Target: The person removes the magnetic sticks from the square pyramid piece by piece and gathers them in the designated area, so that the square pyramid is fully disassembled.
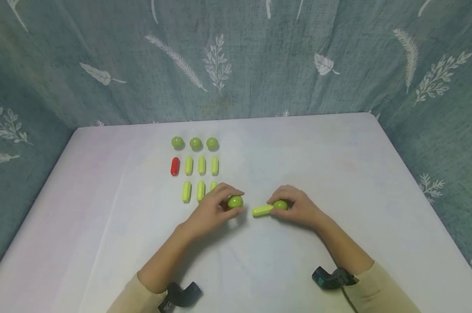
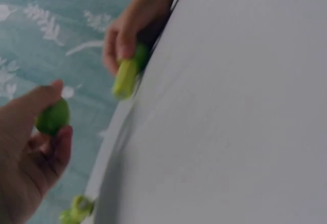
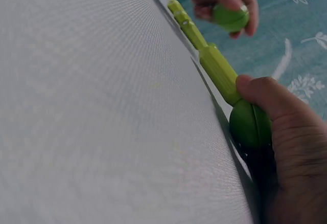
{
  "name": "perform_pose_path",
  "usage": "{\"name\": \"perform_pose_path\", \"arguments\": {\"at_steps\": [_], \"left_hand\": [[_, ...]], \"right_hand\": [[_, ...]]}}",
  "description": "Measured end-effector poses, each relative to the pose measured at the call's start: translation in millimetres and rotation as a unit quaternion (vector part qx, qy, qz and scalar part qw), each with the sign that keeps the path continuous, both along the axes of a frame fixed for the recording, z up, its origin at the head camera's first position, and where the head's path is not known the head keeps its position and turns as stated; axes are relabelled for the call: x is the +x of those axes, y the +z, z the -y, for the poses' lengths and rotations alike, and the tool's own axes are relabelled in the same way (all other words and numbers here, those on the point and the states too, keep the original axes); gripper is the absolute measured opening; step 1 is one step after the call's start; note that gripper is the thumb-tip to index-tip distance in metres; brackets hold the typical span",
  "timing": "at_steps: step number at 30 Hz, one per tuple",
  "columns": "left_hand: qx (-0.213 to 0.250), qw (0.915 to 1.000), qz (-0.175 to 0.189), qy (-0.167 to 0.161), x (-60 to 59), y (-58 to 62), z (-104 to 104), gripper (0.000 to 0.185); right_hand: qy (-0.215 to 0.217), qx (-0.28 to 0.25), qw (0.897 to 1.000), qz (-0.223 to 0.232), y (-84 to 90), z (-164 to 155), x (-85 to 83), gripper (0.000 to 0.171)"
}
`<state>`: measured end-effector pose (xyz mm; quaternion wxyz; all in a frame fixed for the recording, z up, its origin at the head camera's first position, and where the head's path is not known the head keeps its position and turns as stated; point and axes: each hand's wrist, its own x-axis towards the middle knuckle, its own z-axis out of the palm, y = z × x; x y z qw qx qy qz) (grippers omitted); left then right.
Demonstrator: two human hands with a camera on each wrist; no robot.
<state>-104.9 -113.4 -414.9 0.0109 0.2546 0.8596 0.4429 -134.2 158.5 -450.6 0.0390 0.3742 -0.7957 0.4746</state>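
Judging by their gloss and small size, the green pieces are light, rigid plastic, smooth enough to slip or roll; the balls are best pinched across the middle, the sticks taken by the shaft.

Left hand [image 1: 214, 208]: thumb and fingers curl round a green ball [image 1: 235, 201], holding it just above or on the table [image 1: 337, 174]; which, I cannot tell.

Right hand [image 1: 298, 208]: grips a second green ball [image 1: 280, 204] with a yellow-green stick [image 1: 262, 211] touching it end-on, seemingly joined, the stick pointing toward the left hand. The two hands sit near each other, a small gap between stick tip and left ball.

Beyond the left hand lie rows of loose pieces: more sticks [image 1: 201, 165], one red stick [image 1: 175, 166], and three balls [image 1: 195, 144] farthest off, well apart from the right hand.
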Motion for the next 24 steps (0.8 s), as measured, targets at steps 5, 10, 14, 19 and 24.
{"name": "perform_pose_path", "arguments": {"at_steps": [5,10,14,19,24], "left_hand": [[0.042,0.9982,0.012,0.041,-10.3,13.7,23.6,0.042],[0.066,0.9937,0.0,0.09,-26.0,19.8,52.1,0.043],[0.087,0.9871,-0.01,0.134,-39.8,20.0,75.9,0.042],[0.096,0.9737,0.01,0.207,-52.9,15.5,99.9,0.042],[0.075,0.9587,0.031,0.273,-62.4,10.3,124.1,0.048]], "right_hand": [[-0.005,0.009,1.0,0.02,-5.3,-2.9,-1.2,0.024],[-0.001,0.007,1.0,0.024,-5.9,-3.3,-2.0,0.022],[0.001,0.006,1.0,0.02,-5.5,-2.9,-2.0,0.022],[-0.002,0.001,1.0,0.014,-4.9,-2.7,-1.5,0.022],[-0.004,-0.002,1.0,0.012,16.8,3.7,7.6,0.022]]}}
